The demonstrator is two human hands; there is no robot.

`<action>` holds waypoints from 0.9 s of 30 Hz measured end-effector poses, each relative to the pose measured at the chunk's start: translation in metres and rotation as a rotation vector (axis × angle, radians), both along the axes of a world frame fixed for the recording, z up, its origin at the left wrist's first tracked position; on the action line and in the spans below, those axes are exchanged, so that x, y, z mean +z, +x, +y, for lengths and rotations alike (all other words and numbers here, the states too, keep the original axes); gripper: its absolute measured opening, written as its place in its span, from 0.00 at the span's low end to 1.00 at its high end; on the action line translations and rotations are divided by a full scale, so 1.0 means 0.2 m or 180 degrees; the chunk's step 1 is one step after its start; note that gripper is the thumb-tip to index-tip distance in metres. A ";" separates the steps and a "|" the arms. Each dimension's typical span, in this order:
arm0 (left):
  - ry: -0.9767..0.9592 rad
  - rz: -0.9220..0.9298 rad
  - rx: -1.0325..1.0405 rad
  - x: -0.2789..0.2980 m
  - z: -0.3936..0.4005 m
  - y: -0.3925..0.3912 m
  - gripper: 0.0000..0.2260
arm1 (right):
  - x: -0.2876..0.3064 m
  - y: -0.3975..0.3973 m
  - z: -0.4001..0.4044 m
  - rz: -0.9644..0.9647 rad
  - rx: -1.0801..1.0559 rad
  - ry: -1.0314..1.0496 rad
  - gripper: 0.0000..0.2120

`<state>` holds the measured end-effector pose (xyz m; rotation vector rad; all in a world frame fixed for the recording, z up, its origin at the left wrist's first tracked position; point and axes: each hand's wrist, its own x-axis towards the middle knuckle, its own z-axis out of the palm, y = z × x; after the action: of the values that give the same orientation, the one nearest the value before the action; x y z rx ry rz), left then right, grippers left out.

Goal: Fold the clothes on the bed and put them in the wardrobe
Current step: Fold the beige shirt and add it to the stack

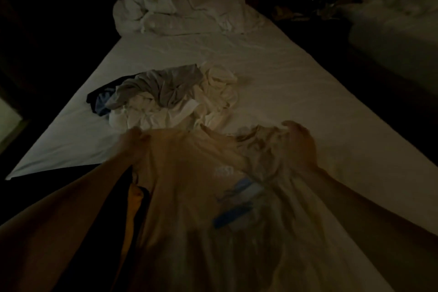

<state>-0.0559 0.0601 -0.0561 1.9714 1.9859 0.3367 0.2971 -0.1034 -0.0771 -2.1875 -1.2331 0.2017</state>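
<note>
A: Starting at the left, what has the left hand [135,140] got?

B: Its fingers are curled round one shoulder of the tan T-shirt [189,197], pinching the cloth at the top corner, near the bed's left edge.

A: And the shirt itself?

B: It hangs or drapes between the two hands, print side up, over the near end of the bed [296,92]. Its long axis runs from the collar, far from the person, down toward them. The shoulder line runs across, left to right.

A: The right hand [299,142]?

B: It grips the other shoulder, fingers bunched into gathered cloth. Both hands sit level, so neither is nearer.

A: The rest of the clothes?

B: A crumpled pile [163,97] lies just beyond the collar, slightly left. I'd judge the shirt needs laying flat short of that pile.
</note>
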 end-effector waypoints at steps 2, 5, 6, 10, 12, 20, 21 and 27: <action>0.0473 -0.0446 0.0265 0.09 0.00 0.00 0.07 | -0.01 0.17 -0.07 0.0084 -0.0440 -0.0470 0.24; 0.0085 -0.0863 0.0140 0.22 -0.01 0.10 0.08 | -0.07 0.33 -0.11 0.0256 -0.0528 -0.1468 0.22; -0.0289 -0.1311 0.0061 0.26 -0.03 0.17 0.10 | -0.08 0.34 -0.11 0.0272 -0.0424 -0.1518 0.20; -0.1621 -0.3523 -0.0255 0.29 -0.17 0.46 0.11 | -0.12 0.32 -0.06 0.0418 -0.0242 -0.1282 0.18; -0.1405 -0.3974 -0.0240 0.24 -0.18 0.52 0.09 | -0.11 0.34 -0.06 0.0743 -0.0343 -0.0838 0.19; -0.0692 0.0021 -0.2884 -0.10 -0.24 0.37 0.34 | 0.15 0.39 -0.14 0.0276 -0.0699 0.0283 0.09; -0.0777 0.0485 -0.2911 -0.14 -0.27 0.35 0.33 | 0.17 0.36 -0.12 0.0196 -0.0626 0.0255 0.09; -0.0207 0.0958 -0.2006 -0.19 -0.48 0.34 0.27 | 0.23 -0.20 0.02 0.0770 0.0416 -0.0110 0.11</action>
<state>0.0118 -0.0349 -0.0940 2.5769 1.3764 -0.1848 0.2569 -0.1003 -0.0304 -2.0416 -1.2417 0.5286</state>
